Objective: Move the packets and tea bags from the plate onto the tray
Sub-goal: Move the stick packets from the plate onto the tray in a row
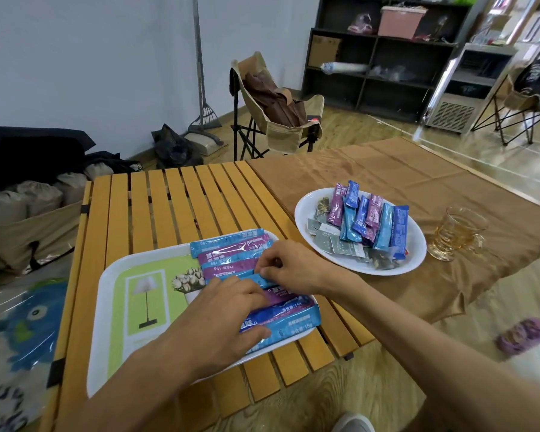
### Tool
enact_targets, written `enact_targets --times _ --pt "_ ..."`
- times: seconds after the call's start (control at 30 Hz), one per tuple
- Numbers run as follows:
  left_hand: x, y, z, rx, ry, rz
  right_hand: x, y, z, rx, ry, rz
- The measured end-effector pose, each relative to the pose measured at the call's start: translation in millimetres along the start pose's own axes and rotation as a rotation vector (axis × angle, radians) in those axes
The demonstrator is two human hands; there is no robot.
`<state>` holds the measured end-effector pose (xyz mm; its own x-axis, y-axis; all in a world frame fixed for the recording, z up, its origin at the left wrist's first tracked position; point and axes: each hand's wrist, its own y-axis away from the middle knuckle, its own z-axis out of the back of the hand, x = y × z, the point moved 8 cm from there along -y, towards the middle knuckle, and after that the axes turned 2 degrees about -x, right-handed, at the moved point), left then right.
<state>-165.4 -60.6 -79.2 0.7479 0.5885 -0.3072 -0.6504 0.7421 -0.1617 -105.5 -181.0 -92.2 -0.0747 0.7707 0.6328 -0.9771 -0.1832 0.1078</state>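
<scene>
A white tray (106, 291) printed with a lamp and flowers is set on a slatted wooden table (156, 201); along its right side a row of blue and purple stick packets (231, 249) is laid side by side, each running roughly left to right. Both hands are placed over this row; the left hand (221, 322) is spread flat with straight fingers pressed on the nearer packets, its thumb lying on a dark blue one at the tray's near right corner; nothing is gripped by it. The right hand (289, 266) is held just beyond it, its fingertips curled and pinched on the end of a light blue packet (256, 279) in the middle of the row. To the right, on a brown cloth (418, 169), a white oval plate (306, 244) is seen, apart from both hands; more blue and purple packets are heaped on it, with grey tea bags (331, 243) along its near left side. A glass cup (455, 233) of amber liquid is stood just right of the plate.
</scene>
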Motion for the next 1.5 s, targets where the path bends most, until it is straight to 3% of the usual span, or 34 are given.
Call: enact_targets --times 0.17,0.27,0.4,0.57,0.8,1.07,1.27,1.4,1.5 --pt "5.8 1.6 -0.9 -0.025 -0.051 0.05 -3.1 2.9 11.6 -0.084 -0.056 0.011" --pt "9.8 4.8 -9.4 0.058 -0.069 0.09 -17.8 8.3 48.2 -0.268 -0.053 -0.062" --pt "10.4 5.3 -10.3 0.075 -0.051 0.095 -72.7 34.6 119.2 -0.626 0.02 -0.34" --pt "10.8 5.3 -11.4 0.097 -0.051 0.107 -140.8 86.2 168.5 -0.836 0.002 -0.656" --pt "10.0 5.7 -10.8 0.112 -0.028 0.132 -176.5 97.8 160.0 -0.703 -0.009 -0.936" --pt "9.7 6.9 -9.4 0.13 -0.019 0.143 -151.4 101.1 180.4 -0.929 0.039 -0.78" --pt "9.4 6.6 -9.3 0.139 -0.022 0.145 -169.5 101.3 177.0 -0.833 -0.004 -0.831" --pt "10.7 6.3 -9.8 0.145 -0.026 0.142 -178.7 91.3 162.8 -0.628 -0.059 -0.88" --pt "10.5 6.1 -10.2 0.148 -0.028 0.144 -177.4 87.5 159.8 -0.586 0.003 -0.871"
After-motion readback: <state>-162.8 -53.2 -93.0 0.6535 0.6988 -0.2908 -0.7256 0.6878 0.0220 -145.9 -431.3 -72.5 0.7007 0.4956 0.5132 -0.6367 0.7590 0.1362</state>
